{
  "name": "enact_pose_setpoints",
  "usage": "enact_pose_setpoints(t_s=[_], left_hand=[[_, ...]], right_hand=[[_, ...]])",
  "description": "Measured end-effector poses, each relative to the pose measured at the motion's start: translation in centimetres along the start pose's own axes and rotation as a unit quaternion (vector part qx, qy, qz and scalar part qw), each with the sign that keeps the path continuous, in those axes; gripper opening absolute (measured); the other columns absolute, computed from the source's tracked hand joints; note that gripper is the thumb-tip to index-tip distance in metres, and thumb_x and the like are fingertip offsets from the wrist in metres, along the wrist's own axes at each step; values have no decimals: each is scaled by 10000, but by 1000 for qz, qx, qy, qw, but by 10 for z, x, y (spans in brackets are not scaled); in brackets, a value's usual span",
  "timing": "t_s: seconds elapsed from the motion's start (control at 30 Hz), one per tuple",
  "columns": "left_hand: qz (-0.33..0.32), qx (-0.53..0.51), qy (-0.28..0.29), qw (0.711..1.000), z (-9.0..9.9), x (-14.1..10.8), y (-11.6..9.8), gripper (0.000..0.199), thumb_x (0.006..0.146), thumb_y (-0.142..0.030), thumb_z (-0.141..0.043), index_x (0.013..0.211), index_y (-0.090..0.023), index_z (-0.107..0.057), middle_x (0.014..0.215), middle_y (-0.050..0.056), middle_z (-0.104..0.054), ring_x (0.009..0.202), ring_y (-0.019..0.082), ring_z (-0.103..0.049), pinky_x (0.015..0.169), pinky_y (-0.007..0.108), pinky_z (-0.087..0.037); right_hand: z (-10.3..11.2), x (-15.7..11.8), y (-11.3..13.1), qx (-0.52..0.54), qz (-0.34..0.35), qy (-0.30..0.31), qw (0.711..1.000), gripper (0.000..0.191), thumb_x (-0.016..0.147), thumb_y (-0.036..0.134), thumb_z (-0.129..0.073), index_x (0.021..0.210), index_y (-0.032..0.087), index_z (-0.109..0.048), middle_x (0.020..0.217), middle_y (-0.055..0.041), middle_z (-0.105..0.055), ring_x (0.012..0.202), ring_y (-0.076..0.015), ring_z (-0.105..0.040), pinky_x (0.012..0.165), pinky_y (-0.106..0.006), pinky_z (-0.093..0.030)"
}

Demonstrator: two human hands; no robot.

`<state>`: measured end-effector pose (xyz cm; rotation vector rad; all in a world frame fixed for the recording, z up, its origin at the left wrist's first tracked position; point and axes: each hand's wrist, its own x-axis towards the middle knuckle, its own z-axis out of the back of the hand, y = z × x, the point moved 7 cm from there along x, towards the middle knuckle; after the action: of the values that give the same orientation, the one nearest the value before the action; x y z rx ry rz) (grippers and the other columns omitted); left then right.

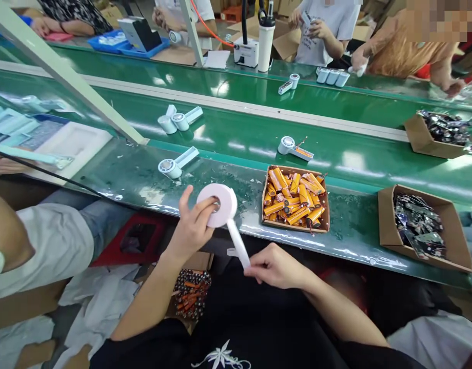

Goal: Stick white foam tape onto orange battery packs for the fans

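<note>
My left hand (193, 225) grips a roll of white tape (225, 205), with fingers pushed into its core. A strip of tape (239, 245) runs down from the roll to my right hand (276, 266), which pinches its end between thumb and fingers. Just beyond the roll, a light-blue handheld fan casing (170, 168) lies on the table edge. To the right of the roll stands a cardboard box (264, 218) full of orange-wrapped battery cells (293, 197) with thin wires.
More fan casings (180, 120) lie on the green conveyor (228, 138), one (288, 145) with an orange cell. Boxes of dark parts (418, 225) stand at the right. A slanted metal post (74, 77) rises at the left. Co-workers sit opposite and at both sides.
</note>
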<state>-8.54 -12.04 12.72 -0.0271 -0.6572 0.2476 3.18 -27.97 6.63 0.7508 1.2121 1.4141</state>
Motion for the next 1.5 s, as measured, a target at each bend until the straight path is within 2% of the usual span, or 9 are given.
enact_pose_setpoints(t_s=[0.13,0.33,0.5,0.7,0.83,1.0,1.1,1.27,1.5], left_hand=[[63,-2,-1,998,-5,-20,23,505,924,-94,-645,1406,-159,-510,1379,188,-606,1562,429,-324,1261,726,-317],[79,-45,-40,995,-12,-30,5,502,903,-90,-680,1377,-177,-540,1336,178,-612,1543,437,-344,1237,691,-371],[37,-72,-26,996,-19,-6,-26,520,868,7,-613,1356,-165,-558,1341,166,-621,1558,428,-307,1233,680,-383],[-1,-89,-22,996,-25,10,-50,494,875,27,-591,1337,-144,-575,1325,169,-635,1534,426,-338,1210,689,-415],[-33,-103,5,994,-31,19,-64,482,880,27,-584,1331,-145,-589,1313,152,-658,1489,412,-395,1217,698,-404],[-72,-109,17,991,-37,34,-80,473,884,18,-553,1324,-143,-617,1305,150,-678,1434,360,-483,1235,662,-412],[-79,-109,20,991,-41,39,-84,456,891,10,-548,1320,-126,-623,1301,159,-683,1391,343,-530,1251,650,-399],[-57,-100,22,993,-40,33,-79,542,870,15,-546,1374,-170,-618,1306,139,-689,1401,360,-532,1237,663,-412],[-49,-101,21,993,-34,24,-70,549,877,11,-542,1397,-160,-587,1311,151,-680,1455,370,-479,1228,667,-423]], right_hand=[[1,-18,-5,-199,-24,115,973,221,955,394,-757,853,202,-793,679,-6,-742,623,-163,-691,626,-250,-462],[135,-42,31,-350,33,-255,901,317,1025,316,-631,1312,217,-721,1222,-123,-772,1137,-288,-713,1034,-450,-544],[162,-24,14,-467,-4,-196,862,365,913,284,-776,1271,216,-758,1272,-128,-751,1206,-351,-676,1125,-579,-480],[186,-35,-8,-205,30,-363,909,210,970,316,-677,1116,229,-801,1158,-85,-799,1111,-278,-735,1040,-464,-560],[211,-73,-21,26,87,-574,814,340,944,489,-701,1162,238,-772,1161,-76,-806,1094,-262,-750,986,-420,-593],[213,-50,-16,-155,-84,-454,874,280,914,452,-743,1056,220,-807,967,-57,-823,882,-251,-759,847,-367,-584],[207,-25,-6,-370,-177,-425,807,299,1040,383,-575,1114,190,-790,991,-118,-815,939,-281,-754,872,-381,-554],[171,19,0,-474,-71,-292,828,252,1050,281,-554,1029,180,-784,1088,-146,-805,1066,-262,-732,930,-342,-551],[198,-13,-6,-455,-128,-388,791,332,1080,351,-486,1196,192,-753,1031,-136,-806,944,-304,-745,866,-410,-563]])
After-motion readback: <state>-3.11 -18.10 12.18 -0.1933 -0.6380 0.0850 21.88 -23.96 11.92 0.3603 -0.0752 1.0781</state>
